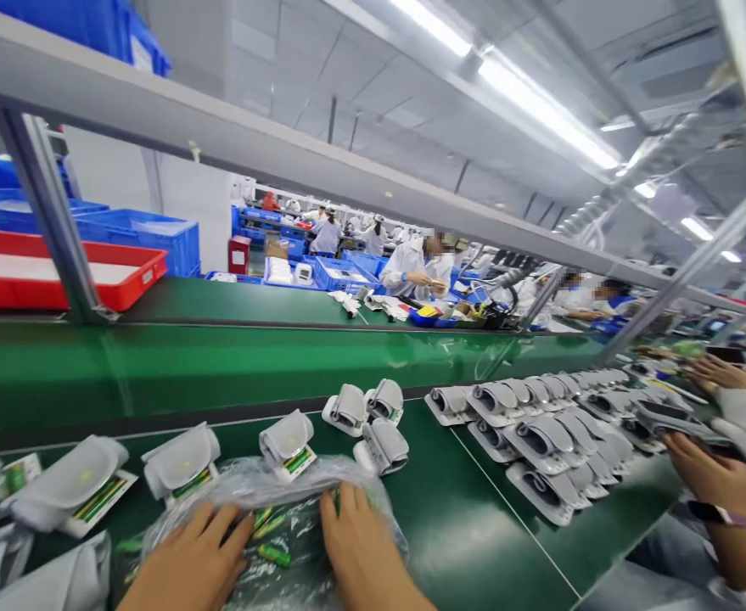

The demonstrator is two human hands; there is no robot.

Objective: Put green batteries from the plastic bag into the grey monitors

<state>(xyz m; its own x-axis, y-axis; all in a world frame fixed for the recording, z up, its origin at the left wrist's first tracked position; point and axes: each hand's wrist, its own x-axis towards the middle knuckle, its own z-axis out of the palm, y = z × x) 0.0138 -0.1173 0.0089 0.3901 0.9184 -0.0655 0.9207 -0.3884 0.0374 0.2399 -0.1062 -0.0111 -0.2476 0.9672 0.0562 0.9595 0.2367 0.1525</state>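
Observation:
A clear plastic bag point(302, 585) lies spread on the green bench in front of me, with several green batteries point(274, 556) loose in it. My left hand point(198, 552) rests on the bag's left part, fingers spread and bent. On its right part sits my right hand point(363, 547), fingers reaching forward. A bit of green shows by its fingertips; I cannot tell if they touch a battery. Just beyond the bag stands a rolled grey cuff unit point(287, 441) with green batteries in its open slot. Another such cuff unit point(182, 462) sits to its left.
More cuff units point(70, 484) lie at the left, and rows of them point(544, 424) fill the bench at the right. A co-worker's hands point(709, 475) are at the far right. A conveyor belt point(251, 361) runs behind, below a shelf with metal posts point(54, 221). A red tray point(124, 276) stands beyond.

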